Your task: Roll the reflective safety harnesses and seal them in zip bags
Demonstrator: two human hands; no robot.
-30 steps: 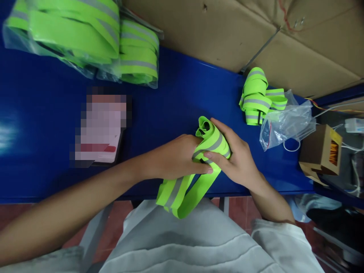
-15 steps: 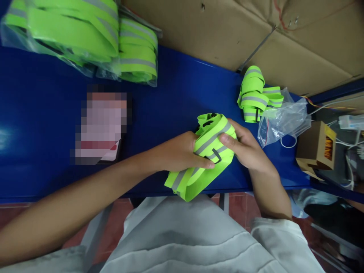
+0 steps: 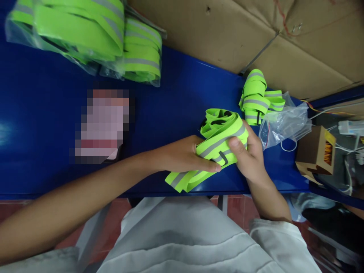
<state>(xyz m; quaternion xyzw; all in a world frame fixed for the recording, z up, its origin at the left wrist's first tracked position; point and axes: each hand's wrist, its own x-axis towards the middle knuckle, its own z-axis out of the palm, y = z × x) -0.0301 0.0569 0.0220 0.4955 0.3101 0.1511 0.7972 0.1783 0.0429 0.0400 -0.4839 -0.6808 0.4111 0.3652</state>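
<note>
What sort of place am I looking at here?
Probably a small packing workshop: bagged reflective bands lie on the blue table, cardboard boxes stand behind it, and the left hand and right hand grip a rolled band.

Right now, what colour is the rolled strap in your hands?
Neon green strap with a grey stripe, head view.

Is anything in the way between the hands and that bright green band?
No, nothing visible is in the way. The left hand and the right hand both grip the green band directly, over the blue table. The other green bundle and the plastic bag lie just beyond the right hand, not between hands and band.
</note>
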